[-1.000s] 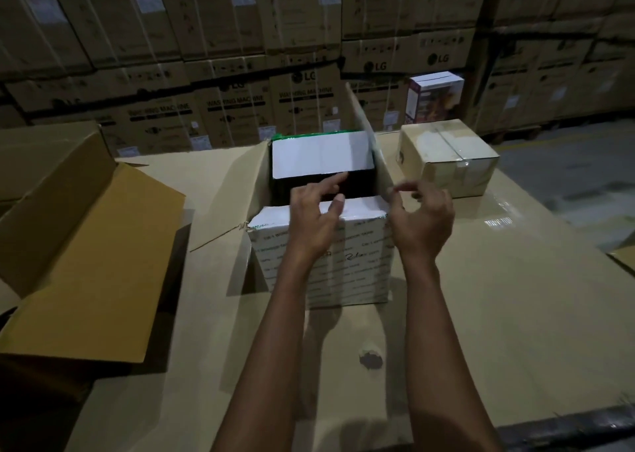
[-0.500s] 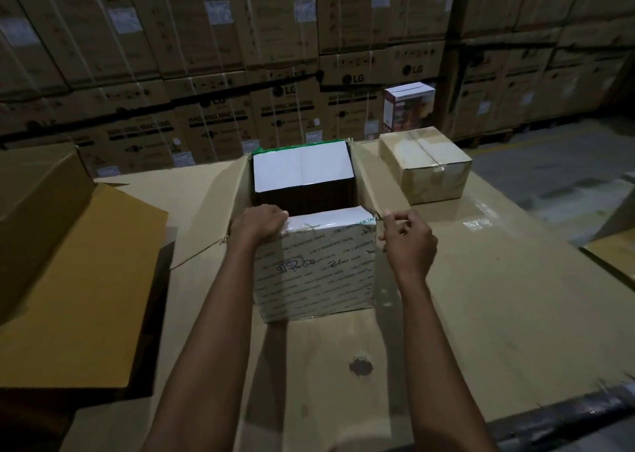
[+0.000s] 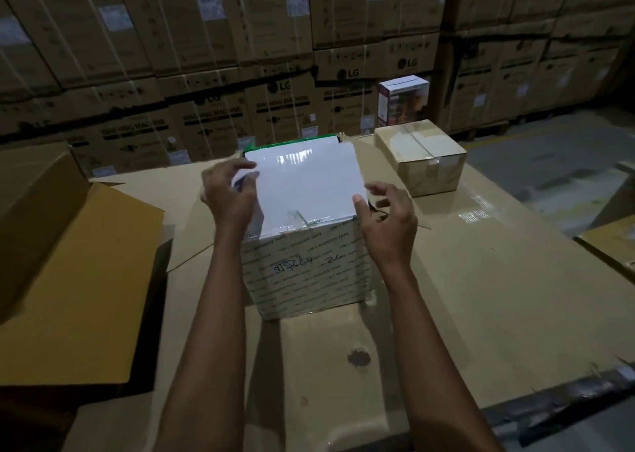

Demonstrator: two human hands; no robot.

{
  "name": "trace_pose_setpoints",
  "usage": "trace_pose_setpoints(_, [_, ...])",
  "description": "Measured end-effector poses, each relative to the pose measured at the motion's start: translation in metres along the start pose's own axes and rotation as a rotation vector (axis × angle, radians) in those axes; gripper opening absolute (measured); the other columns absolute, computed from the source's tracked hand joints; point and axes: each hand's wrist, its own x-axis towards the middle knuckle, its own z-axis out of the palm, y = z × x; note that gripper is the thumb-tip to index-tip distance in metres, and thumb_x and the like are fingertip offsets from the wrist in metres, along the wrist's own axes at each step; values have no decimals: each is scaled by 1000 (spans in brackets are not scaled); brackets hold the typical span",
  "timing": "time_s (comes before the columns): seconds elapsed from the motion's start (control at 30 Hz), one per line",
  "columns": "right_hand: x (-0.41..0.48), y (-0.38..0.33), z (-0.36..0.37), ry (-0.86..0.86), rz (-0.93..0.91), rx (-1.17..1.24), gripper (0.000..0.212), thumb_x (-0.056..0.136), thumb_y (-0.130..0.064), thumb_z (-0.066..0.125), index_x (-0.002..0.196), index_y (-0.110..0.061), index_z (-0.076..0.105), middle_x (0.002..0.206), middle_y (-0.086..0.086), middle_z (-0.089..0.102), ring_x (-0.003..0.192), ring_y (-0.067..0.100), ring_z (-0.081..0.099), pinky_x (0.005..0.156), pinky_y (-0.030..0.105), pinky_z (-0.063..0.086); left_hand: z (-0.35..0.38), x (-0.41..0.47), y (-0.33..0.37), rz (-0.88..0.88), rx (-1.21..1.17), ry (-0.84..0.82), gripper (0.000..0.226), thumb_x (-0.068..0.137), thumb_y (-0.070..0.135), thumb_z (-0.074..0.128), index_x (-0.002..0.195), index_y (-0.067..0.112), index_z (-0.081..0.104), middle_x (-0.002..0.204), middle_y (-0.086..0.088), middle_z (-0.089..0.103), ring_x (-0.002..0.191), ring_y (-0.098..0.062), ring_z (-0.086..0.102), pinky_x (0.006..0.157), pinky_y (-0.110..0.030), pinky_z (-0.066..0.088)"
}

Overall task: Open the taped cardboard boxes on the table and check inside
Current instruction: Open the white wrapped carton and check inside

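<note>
A white printed box [image 3: 309,269] with handwriting on its front stands in the middle of the table. Its glossy white top flaps [image 3: 302,180] lie folded down over the opening, with a strip of clear tape hanging at the near edge. My left hand [image 3: 230,193] grips the left edge of the top flap, fingers curled over it. My right hand [image 3: 388,217] is at the box's right near corner, thumb on the flap's edge and fingers curled apart beside it. A brown box [image 3: 422,156] with clear tape across it sits to the back right, untouched.
A small colourful carton [image 3: 402,97] stands behind the brown box. A large open brown carton [image 3: 68,262] lies at the left with its flap spread out. The table [image 3: 498,279] is covered in cardboard sheet. Stacked washing-machine cartons [image 3: 240,56] wall off the back.
The box was open with a dark inside showing; the white flaps have come down over the opening. Both hands moved up from the box's near corners onto the top flap's sides.
</note>
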Motion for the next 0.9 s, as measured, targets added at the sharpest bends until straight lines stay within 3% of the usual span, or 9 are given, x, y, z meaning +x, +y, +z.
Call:
trace_pose_setpoints(0.13, [11, -7, -7, 37, 110, 175, 33, 97, -44, 67, 127, -30, 64, 122, -13, 66, 107, 8, 63, 77, 22, 54, -38, -20, 40, -27, -584, 289, 19, 83, -5, 66, 92, 10, 73, 95, -12, 73, 94, -27, 70, 85, -39, 58])
trace_pose_setpoints(0.23, [18, -12, -15, 10, 206, 441, 31, 105, -45, 55, 119, -23, 71, 105, -5, 76, 96, 12, 71, 81, 23, 55, -68, -41, 49, -155, -953, 379, 21, 72, -10, 65, 80, 8, 70, 81, -14, 71, 79, -28, 66, 64, -35, 50])
trace_pose_setpoints(0.33, [21, -6, -26, -42, 310, 593, 46, 110, -43, 44, 110, -9, 76, 85, 0, 76, 83, 15, 71, 78, 24, 56, -90, -64, 39, -322, -1169, 282, 20, 65, -4, 56, 75, 11, 64, 68, -8, 61, 57, -20, 52, 45, -26, 28])
trace_pose_setpoints(0.43, [24, 10, -35, -222, 371, 609, 43, 107, -45, 50, 106, -12, 77, 79, 14, 75, 79, 20, 69, 79, 28, 54, -98, -80, 22, -425, -1082, -17, 36, 70, -11, 36, 80, 7, 65, 58, -8, 53, 46, -25, 54, 49, -27, 44])
trace_pose_setpoints(0.5, [24, 19, -37, -340, 376, 523, 30, 105, -36, 57, 104, -12, 77, 79, 15, 75, 74, 14, 66, 73, 25, 50, -94, -89, 17, -435, -895, -242, 30, 71, -11, 46, 89, 1, 67, 58, -12, 59, 50, -30, 62, 52, -32, 53])
trace_pose_setpoints(0.57, [20, 22, -34, -421, 371, 398, 21, 101, -30, 65, 103, -14, 77, 82, 10, 77, 75, 10, 67, 73, 27, 48, -85, -95, 13, -488, -709, -353, 23, 79, -13, 55, 96, -3, 68, 66, -14, 67, 57, -30, 64, 54, -30, 54])
trace_pose_setpoints(0.67, [14, 24, -28, -411, 356, 260, 13, 96, -33, 72, 101, -22, 78, 80, 0, 79, 82, 7, 72, 79, 27, 48, -73, -98, 12, -556, -482, -372, 9, 94, -1, 63, 98, 0, 71, 70, -11, 70, 53, -21, 61, 48, -27, 50])
trace_pose_setpoints(0.77, [15, 13, -23, -326, 255, 129, 8, 94, -37, 73, 91, -31, 77, 79, -8, 77, 82, 5, 70, 73, 26, 51, -67, -84, 17, -536, -370, -300, 7, 94, 9, 69, 99, 9, 73, 69, -7, 71, 50, -18, 61, 47, -26, 49])
trace_pose_setpoints(0.9, [23, -21, -12, -279, 85, 119, 9, 97, -31, 71, 98, -24, 77, 82, -13, 72, 75, -5, 64, 64, 8, 44, -66, -40, 35, -388, -386, -214, 5, 93, 11, 70, 93, 15, 74, 69, -3, 71, 60, -16, 64, 56, -31, 52])
